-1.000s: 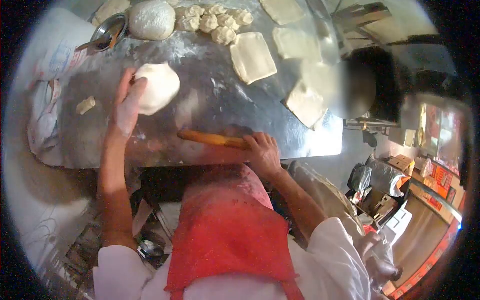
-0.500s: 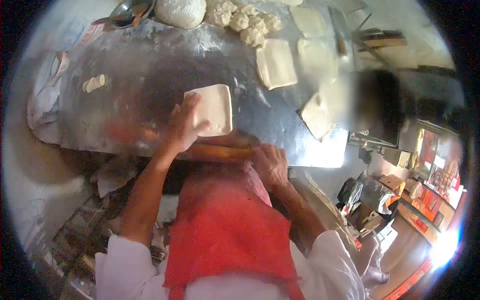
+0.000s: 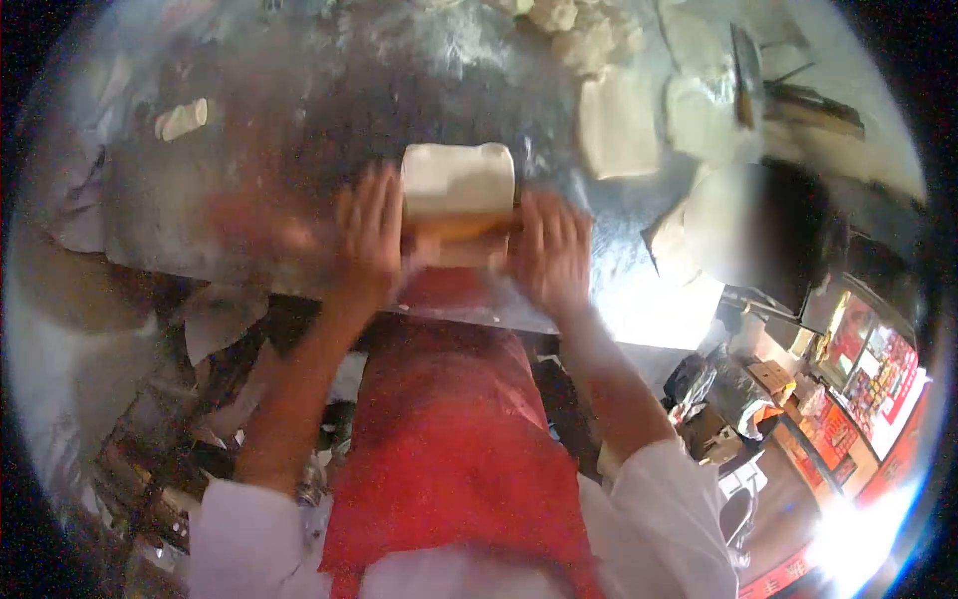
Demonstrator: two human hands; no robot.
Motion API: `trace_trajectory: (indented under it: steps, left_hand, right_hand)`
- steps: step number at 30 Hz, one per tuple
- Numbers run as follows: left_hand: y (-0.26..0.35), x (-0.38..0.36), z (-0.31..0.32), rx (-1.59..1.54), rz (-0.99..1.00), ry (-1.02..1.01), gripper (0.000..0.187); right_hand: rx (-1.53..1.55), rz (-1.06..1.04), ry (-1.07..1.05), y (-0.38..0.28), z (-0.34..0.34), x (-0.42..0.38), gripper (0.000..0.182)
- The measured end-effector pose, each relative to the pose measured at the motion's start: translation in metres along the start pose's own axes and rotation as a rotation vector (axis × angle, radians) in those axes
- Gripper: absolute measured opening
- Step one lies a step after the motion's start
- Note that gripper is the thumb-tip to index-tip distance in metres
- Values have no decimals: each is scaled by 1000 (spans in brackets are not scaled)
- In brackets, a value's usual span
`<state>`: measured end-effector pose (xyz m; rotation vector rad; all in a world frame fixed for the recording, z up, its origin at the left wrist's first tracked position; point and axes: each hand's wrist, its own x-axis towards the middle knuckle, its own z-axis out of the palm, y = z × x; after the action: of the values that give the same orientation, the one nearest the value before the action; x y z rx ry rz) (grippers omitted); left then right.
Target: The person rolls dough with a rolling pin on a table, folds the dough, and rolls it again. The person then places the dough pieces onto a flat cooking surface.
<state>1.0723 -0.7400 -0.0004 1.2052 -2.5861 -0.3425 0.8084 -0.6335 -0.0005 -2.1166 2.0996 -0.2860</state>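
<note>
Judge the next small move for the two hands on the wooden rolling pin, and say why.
Probably push the orange-brown wooden rolling pin forward, away from the body. The left hand and right hand press its two ends, and it sits on the near edge of the pale square dough piece, most of which lies beyond it, unrolled, on the floured metal tabletop.

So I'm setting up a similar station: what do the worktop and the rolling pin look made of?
The worktop looks like bare sheet metal, perhaps steel or aluminium: grey, shiny, glare-streaked, dusted with white flour. The rolling pin looks like wood, an orange-brown matte bar between the left hand and right hand, though motion blur hides any grain.
</note>
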Motion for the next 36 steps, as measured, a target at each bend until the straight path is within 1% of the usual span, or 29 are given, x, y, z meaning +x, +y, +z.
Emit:
trace_trajectory:
  steps: [1, 2, 4, 6, 7, 8, 9, 10, 11, 12, 13, 14, 15, 16, 17, 18, 20, 21, 22, 23, 25, 27, 28, 30, 31, 33, 34, 35, 36]
  left_hand:
    - [15, -34, -8, -86, -8, -74, 77]
    - [27, -44, -19, -173, -17, -155, 79]
    - [13, -31, -7, -129, -1, -140, 82]
    - [-3, 24, 0, 10, 27, -61, 84]
    - [-10, 65, 2, 101, 37, -2, 83]
    - [-26, 105, 11, -6, -28, 84, 82]
    - [-32, 122, 19, -113, -97, 164, 80]
    - [-25, 107, 20, -119, -96, 150, 80]
    - [-18, 90, 17, -15, -34, 69, 81]
    - [-12, 71, 12, 98, 31, -2, 82]
    - [0, 28, 4, 90, 88, -77, 88]
    - [17, -16, -7, 11, 87, -107, 89]
    - [32, -51, -17, -67, 86, -133, 91]
    - [41, -78, -27, -59, 96, -187, 87]
    - [48, -83, -39, -52, 112, -244, 84]
    - [47, -77, -40, -42, 130, -232, 84]
    - [35, -46, -32, -129, 16, -239, 73]
    - [20, -20, -9, -429, -53, -43, 61]
    - [23, 15, -14, -427, -73, 26, 57]
    - [14, 45, -9, -307, -18, 48, 55]
    - [-14, 86, 25, -215, 37, 78, 59]
    - [-24, 100, 41, -480, -177, -144, 49]
    - [-25, 104, 43, -487, -166, -151, 49]
    - [-20, 117, 22, 45, -31, -381, 29]
    - [-15, 119, 16, 50, -21, -388, 29]
    - [-1, 120, 2, -149, 133, -316, 10]
    - [6, 118, -8, -139, 142, -318, 10]
    - [22, 114, -27, -402, -46, -399, 13]
    - [38, 107, -49, -661, -250, -475, 15]
  right_hand:
    - [43, 8, 26, -15, -12, -28, 79]
    - [39, 10, 30, -12, -13, -25, 79]
    - [59, 10, -27, -7, -10, -26, 77]
    - [-17, -80, 67, 13, -9, 37, 75]
    - [-31, -63, 129, 29, -7, 76, 74]
    - [-44, -43, 183, 39, -1, 96, 72]
    - [-36, -31, 158, 42, 10, 89, 72]
    - [21, 3, 194, 44, 14, 83, 72]
    - [72, 22, 259, 47, 13, 87, 72]
    - [40, 66, 91, 28, -1, 58, 70]
    - [-27, 49, 46, 7, -2, 17, 69]
    - [-9, 47, 35, -7, -1, -27, 65]
    - [-22, 38, 91, -28, -8, -61, 64]
    - [49, 25, 39, -31, -11, -78, 63]
    - [118, 18, -13, -32, -18, -82, 61]
    - [113, 25, 10, -28, -21, -82, 61]
    - [201, -33, -93, -17, -25, -76, 54]
    - [199, -21, -85, -15, -35, -78, 54]
    - [205, -94, -19, -13, -53, -80, 49]
    - [201, -171, 47, -7, -63, -83, 45]
    - [188, -160, 68, 8, -70, -97, 43]
    - [179, -151, 94, 24, -70, -108, 42]
    - [166, -99, 58, 32, -63, -114, 41]
    - [160, -38, 33, 39, -51, -121, 41]
    - [179, -20, 50, 38, -47, -125, 41]
    - [200, 16, 75, 37, -46, -132, 41]
    - [214, 39, 14, 38, -48, -133, 47]
    - [238, 58, -50, 35, -47, -133, 54]
    - [262, 54, -48, 31, -46, -134, 54]
